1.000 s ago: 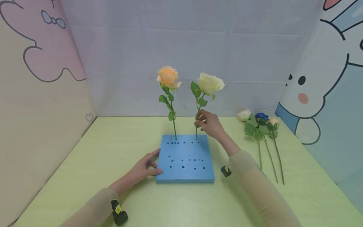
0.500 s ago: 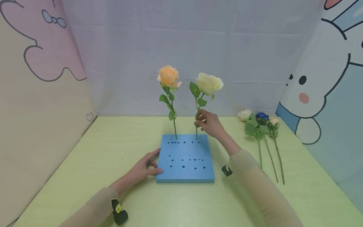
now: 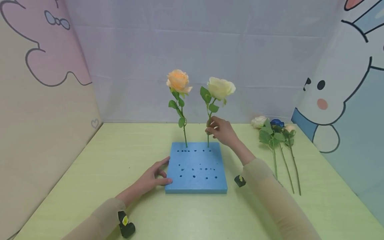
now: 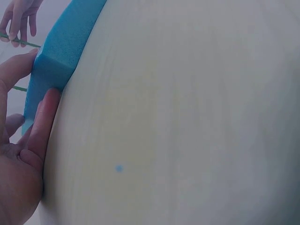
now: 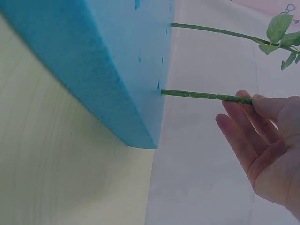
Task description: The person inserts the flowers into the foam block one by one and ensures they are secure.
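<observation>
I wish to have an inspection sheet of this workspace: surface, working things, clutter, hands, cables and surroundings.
Surface: table, pale green; one small blue spot shows in the left wrist view.
Things: board, blue, perforated; orange rose and cream rose stand near its far edge, insertion depth hidden; three loose flowers lie at the right.
Clutter: nothing seen.
Hands: left hand touches the board's left side; right hand pinches the cream rose's stem.
Cables: nothing seen for certain.
Surroundings: pale backdrop behind, cartoon drawings at both sides.
</observation>
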`<action>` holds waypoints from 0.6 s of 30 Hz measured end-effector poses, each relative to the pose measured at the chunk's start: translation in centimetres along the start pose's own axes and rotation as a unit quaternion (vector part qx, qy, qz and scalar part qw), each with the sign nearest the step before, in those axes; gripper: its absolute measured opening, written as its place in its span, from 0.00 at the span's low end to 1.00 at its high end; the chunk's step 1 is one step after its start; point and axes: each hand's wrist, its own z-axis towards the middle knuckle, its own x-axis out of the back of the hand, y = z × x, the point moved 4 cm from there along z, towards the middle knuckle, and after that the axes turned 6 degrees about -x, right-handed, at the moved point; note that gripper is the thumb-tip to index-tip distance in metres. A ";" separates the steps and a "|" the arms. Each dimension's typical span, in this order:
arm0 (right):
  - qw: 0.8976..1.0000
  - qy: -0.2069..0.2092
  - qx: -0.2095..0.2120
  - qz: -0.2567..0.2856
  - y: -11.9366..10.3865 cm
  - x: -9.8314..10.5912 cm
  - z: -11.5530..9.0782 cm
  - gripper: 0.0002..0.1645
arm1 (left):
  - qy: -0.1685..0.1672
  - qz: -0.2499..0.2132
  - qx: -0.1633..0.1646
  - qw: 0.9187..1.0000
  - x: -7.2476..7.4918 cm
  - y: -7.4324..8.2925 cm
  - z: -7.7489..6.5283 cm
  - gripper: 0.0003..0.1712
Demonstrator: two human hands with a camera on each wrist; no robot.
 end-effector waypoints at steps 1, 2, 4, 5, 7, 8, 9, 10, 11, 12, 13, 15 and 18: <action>1.000 -0.003 -0.003 0.008 0.1 0.0 0.0 0.07 | 0.000 -0.001 0.000 1.000 0.0 -0.1 0.0 0.53; 1.000 -0.005 -0.006 0.017 0.3 -0.1 -0.1 0.07 | -0.001 -0.001 -0.001 1.000 0.0 -0.1 0.0 0.53; 0.999 -0.005 -0.012 0.034 0.5 -0.1 -0.2 0.07 | -0.001 -0.003 0.000 1.000 -0.1 -0.3 0.0 0.53; 0.999 -0.004 -0.014 0.038 0.6 -0.1 -0.3 0.08 | -0.001 -0.004 0.000 1.000 -0.1 -0.3 -0.1 0.53; 0.999 -0.003 -0.015 0.047 0.7 0.0 -0.4 0.09 | -0.001 -0.007 0.000 1.000 -0.1 -0.4 -0.1 0.53; 0.999 -0.003 -0.012 0.044 0.7 0.0 -0.5 0.10 | -0.001 -0.009 -0.001 1.000 -0.1 -0.3 -0.1 0.53; 0.999 -0.002 -0.008 0.040 0.7 0.2 -0.7 0.12 | -0.001 -0.010 0.000 1.000 -0.1 -0.3 -0.1 0.53; 0.999 -0.002 -0.003 0.035 0.6 0.4 -0.9 0.15 | -0.001 -0.010 0.000 1.000 -0.1 -0.3 -0.1 0.53; 1.000 -0.002 0.001 0.030 0.7 0.6 -1.1 0.17 | 0.000 -0.011 0.000 1.000 -0.1 -0.3 -0.1 0.53; 1.000 -0.002 0.006 0.027 0.7 0.9 -1.3 0.20 | 0.001 -0.010 0.000 1.000 -0.1 -0.3 -0.1 0.53; 1.000 -0.001 0.009 0.023 0.8 1.2 -1.6 0.23 | 0.001 -0.009 0.000 1.000 -0.1 -0.3 -0.1 0.53; 1.000 0.002 0.013 0.021 1.1 2.0 -2.2 0.26 | 0.000 -0.006 0.001 1.000 -0.1 -0.3 0.0 0.53; 1.000 0.011 0.012 0.015 1.9 3.3 -3.2 0.28 | -0.001 -0.002 0.001 1.000 0.0 -0.3 0.0 0.53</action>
